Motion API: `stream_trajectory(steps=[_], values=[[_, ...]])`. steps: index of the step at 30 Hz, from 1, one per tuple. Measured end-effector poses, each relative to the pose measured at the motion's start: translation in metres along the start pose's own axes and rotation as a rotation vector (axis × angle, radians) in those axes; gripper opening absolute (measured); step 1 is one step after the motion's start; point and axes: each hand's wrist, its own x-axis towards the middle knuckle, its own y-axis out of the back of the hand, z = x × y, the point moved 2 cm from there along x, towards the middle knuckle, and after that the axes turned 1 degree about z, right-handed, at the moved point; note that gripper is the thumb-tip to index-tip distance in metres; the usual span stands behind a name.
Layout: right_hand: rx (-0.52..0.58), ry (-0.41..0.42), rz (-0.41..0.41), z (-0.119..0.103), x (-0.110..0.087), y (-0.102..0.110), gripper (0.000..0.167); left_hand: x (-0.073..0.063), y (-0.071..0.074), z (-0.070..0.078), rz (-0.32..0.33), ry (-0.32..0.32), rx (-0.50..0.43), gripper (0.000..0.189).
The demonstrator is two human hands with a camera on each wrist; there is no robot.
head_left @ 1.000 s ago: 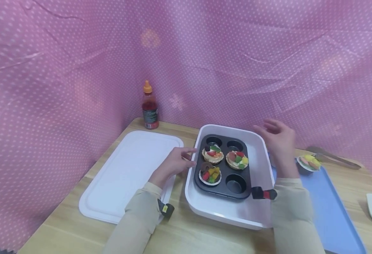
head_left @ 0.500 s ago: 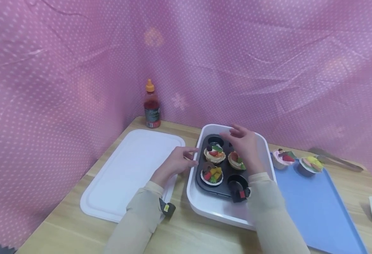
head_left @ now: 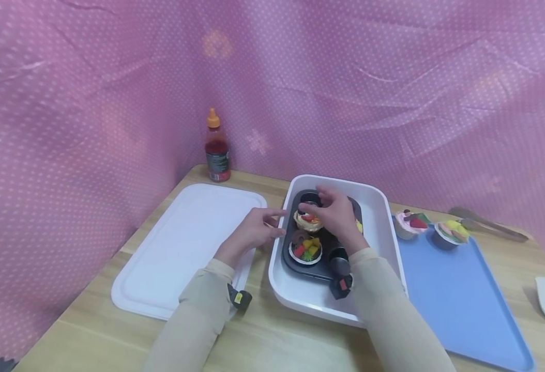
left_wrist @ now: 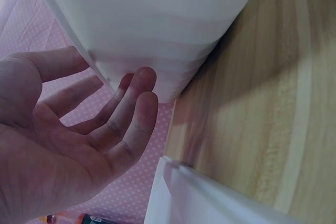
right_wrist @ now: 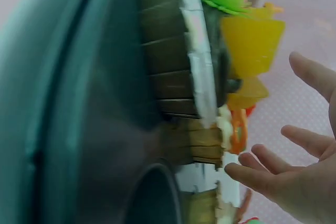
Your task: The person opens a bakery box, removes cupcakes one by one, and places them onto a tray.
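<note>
My right hand (head_left: 335, 214) hovers over a dark muffin pan (head_left: 306, 272), thumb and fingers spread, close to the rear-left cupcake (head_left: 304, 223). In the right wrist view its fingers (right_wrist: 252, 177) stand apart from the cupcakes. A fruit-topped cupcake (head_left: 306, 249) with yellow cubes sits in the near-left cup. Another cupcake (head_left: 359, 226) is mostly hidden under the right hand. The pan lies inside a white tub (head_left: 296, 307). At the tub's left rim rests my left hand (head_left: 246, 235), its fingers loosely bent and holding nothing; firm contact is hard to tell.
On the right, a blue tray (head_left: 463, 299) bears a pink-cream cupcake (head_left: 411, 225) and a yellow-topped cupcake (head_left: 450, 235). Tongs (head_left: 491, 226) lie behind it. A white cutting board (head_left: 184, 248) lies left; a sauce bottle (head_left: 217, 152) stands at the back.
My right hand has moved left from the tub's right side to over the pan's left cups. The pink-cream cupcake has come into sight. The left hand stays at the rim.
</note>
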Motion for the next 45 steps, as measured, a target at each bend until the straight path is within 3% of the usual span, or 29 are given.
stream_trajectory(steps=[8,27,45], values=[[-0.044,-0.047,-0.038,0.004,0.003,-0.012,0.084,-0.001,0.002,-0.002,0.0,0.02,-0.017,0.054],[-0.15,-0.052,-0.103,0.013,0.001,-0.017,0.082,0.001,-0.003,-0.002,-0.002,0.032,-0.022,0.051],[-0.22,-0.058,-0.09,0.009,-0.001,-0.022,0.069,0.0,0.0,0.001,-0.003,0.052,-0.01,0.051]])
